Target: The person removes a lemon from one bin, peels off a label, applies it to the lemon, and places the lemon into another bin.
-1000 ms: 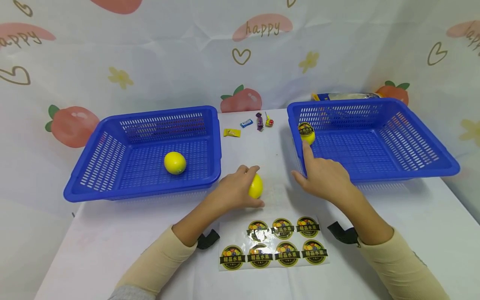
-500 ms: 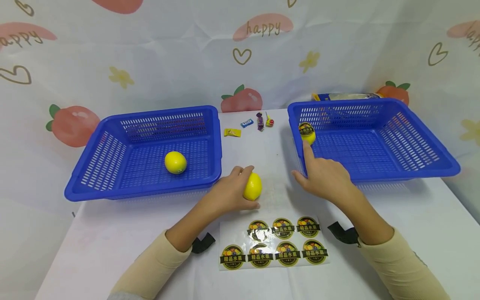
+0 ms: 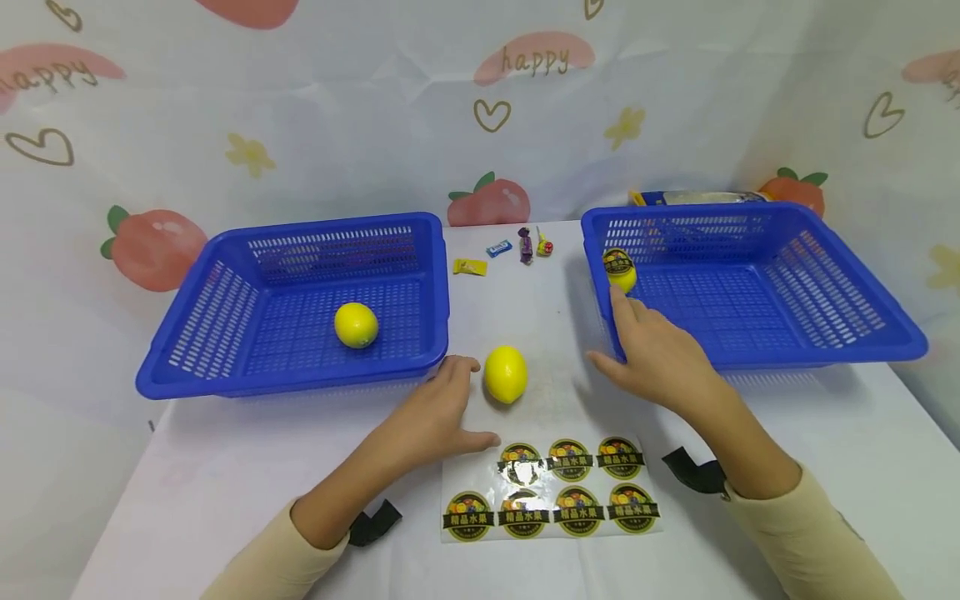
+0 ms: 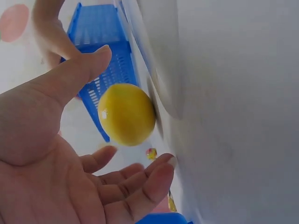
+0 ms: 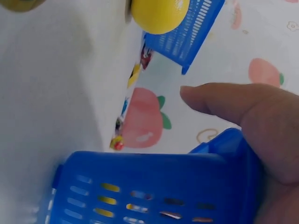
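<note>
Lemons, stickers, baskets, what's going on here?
A person's left hand is beside one lemon on the table, not touching it. Their right hand reaches over the right basket to a stickered lemon; I can't tell if they touch. Another lemon sits in the left basket.

Left hand: curled round the lemon a second ago — now off it, drawn back toward the person, fingers spread, thumb by the sticker sheet.
Middle lemon: gripped before, now loose on the bench.
Right hand: index alone stretched earlier — another finger now extends beside it.
</note>
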`<state>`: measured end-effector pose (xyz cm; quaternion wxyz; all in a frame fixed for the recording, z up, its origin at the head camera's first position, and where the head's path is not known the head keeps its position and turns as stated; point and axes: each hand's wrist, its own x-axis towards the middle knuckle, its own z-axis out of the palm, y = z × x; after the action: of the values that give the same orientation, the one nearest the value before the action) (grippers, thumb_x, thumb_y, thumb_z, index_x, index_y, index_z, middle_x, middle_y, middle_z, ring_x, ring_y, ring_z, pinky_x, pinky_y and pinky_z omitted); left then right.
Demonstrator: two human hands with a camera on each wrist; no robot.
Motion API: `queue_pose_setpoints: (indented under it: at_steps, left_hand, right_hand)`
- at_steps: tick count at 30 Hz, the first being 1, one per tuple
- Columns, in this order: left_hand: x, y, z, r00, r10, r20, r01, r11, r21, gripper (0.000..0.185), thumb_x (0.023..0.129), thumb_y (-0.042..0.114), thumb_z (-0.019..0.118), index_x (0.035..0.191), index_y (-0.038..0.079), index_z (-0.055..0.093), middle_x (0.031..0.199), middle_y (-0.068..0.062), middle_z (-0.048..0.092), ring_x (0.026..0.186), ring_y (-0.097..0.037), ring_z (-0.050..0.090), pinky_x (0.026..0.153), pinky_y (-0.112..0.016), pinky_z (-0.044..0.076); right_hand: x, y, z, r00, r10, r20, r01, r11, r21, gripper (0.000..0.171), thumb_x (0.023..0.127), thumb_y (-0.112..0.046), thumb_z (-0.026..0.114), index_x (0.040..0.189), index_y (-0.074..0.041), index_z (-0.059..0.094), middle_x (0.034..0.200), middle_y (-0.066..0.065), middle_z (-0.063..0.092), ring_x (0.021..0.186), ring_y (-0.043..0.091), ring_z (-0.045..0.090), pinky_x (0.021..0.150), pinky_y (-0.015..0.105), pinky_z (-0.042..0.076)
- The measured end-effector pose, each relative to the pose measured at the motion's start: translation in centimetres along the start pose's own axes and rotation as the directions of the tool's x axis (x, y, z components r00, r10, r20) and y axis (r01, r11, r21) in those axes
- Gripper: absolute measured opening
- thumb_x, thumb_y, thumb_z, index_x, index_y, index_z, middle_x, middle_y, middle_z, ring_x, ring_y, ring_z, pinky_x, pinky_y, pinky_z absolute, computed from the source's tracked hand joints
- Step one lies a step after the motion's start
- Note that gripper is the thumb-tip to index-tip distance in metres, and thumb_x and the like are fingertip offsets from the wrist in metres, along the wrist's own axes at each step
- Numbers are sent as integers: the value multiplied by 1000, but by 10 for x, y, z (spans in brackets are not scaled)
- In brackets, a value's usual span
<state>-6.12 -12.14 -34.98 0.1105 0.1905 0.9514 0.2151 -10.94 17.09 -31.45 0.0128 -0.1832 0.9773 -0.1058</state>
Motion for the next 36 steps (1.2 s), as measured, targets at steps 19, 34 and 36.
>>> queue_pose_setpoints:
  at_steps: [19,34,36]
  left_hand:
    - [-16,21,18,978,172,116,-190,966,173,61,78,55,81,116,11,66,105,-2,57,93,-19,51,80,-34,49]
    - [-8,27,24,959,237,154,-260,954,148,52,73,50,87,103,14,64,90,6,48,81,-12,45,67,-25,43]
    - [-8,27,24,959,232,162,-255,957,135,49,75,48,86,102,14,64,89,7,48,80,-12,45,68,-24,43]
  right_hand:
    - [-33,-46,34,808,-560,183,551,828,102,25,86,-34,79,82,-19,59,64,-14,46,55,4,41,50,23,37]
    - [-26,-42,49,797,-503,334,449,864,228,39,82,-37,83,88,-19,50,63,-14,42,55,4,38,51,24,32]
    - [-25,-42,50,797,-504,332,448,863,235,39,82,-37,83,88,-19,50,63,-14,41,55,4,37,51,24,32]
